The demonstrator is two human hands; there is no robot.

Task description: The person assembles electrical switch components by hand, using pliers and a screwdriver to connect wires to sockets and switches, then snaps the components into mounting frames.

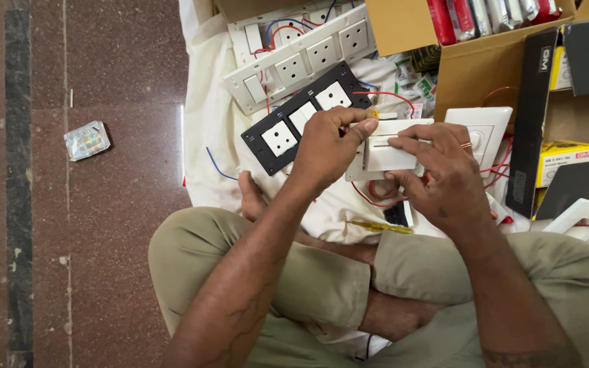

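One white switch plate (384, 151) sits between the two hands, held above the person's crossed legs and the white cloth (206, 102) spread on the floor. Red wires (369, 197) hang in a loop under it. The left hand (325, 146) grips the plate's left end, fingers curled over the top edge and thumb pressed to its face. The right hand (441, 170) closes on the right end, fingertips laid flat across the front and thumb underneath; a ring shows on one finger. Both forearms reach forward from the knees, wrists bent inward toward each other.

Just behind the left hand lies one black socket panel (305, 116) with three white modules showing. Beyond it lie two long white socket strips (301, 61), one partly under the other, with red and blue wires between them. One white dimmer plate (487, 126) rests just right of the held plate. One yellow-handled screwdriver (380, 227) lies on the cloth near the right knee. One open cardboard box (472, 65) holds packets, and one small yellow box (566, 160) sits at the right. One clear wrapped packet (86, 140) lies well apart on the red stone floor (103, 259).
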